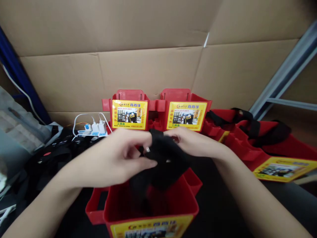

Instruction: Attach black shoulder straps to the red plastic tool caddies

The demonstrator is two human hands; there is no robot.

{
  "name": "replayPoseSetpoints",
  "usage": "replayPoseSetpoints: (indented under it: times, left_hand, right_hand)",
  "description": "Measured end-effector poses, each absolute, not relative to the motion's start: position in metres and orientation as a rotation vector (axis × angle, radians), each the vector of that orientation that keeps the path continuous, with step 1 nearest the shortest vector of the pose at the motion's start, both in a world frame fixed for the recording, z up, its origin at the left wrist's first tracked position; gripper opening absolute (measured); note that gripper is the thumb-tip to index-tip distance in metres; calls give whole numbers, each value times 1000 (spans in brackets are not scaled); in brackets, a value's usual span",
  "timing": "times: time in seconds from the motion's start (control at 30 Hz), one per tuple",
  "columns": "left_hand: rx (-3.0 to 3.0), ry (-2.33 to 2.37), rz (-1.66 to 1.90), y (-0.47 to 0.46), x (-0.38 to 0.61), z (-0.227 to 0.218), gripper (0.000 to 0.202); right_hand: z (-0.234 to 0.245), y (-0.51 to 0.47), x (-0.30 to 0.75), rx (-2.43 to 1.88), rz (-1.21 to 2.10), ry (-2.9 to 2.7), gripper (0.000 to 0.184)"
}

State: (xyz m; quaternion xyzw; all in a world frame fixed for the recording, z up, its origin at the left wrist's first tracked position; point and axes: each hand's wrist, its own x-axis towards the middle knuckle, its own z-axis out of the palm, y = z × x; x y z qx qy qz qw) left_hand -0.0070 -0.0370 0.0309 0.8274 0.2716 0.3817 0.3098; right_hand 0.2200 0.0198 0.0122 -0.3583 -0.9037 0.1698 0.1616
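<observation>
My left hand and my right hand meet in the middle of the view, both closed on a black strap bunched between them. The strap hangs down into a red plastic tool box with a yellow label, which stands right under my hands at the bottom of the view. The fingertips of my left hand pinch the strap near a small metal part. My right hand's fingers are partly hidden behind the black fabric.
Two more red boxes with yellow labels stand behind against a cardboard wall. Several red boxes with black straps lie at the right. A white power strip with chargers and black straps sit at the left.
</observation>
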Motion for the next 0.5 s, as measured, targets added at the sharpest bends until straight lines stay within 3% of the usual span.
replayPoseSetpoints:
  times: [0.13,0.23,0.4,0.5]
  left_hand:
    - [2733,1098,395,-27,6,8,11]
    - [2854,1123,47,-12,12,-9,8]
    - [2691,716,50,-13,7,5,23]
    - [2620,693,296,-18,-4,25,16]
  right_hand:
    - [14,31,234,-1142,390,-2581,26]
    - [13,34,241,-1219,171,-2500,21]
    - [8,27,234,-959,-66,-2538,45]
    - [5,28,229,-812,-155,-2568,39]
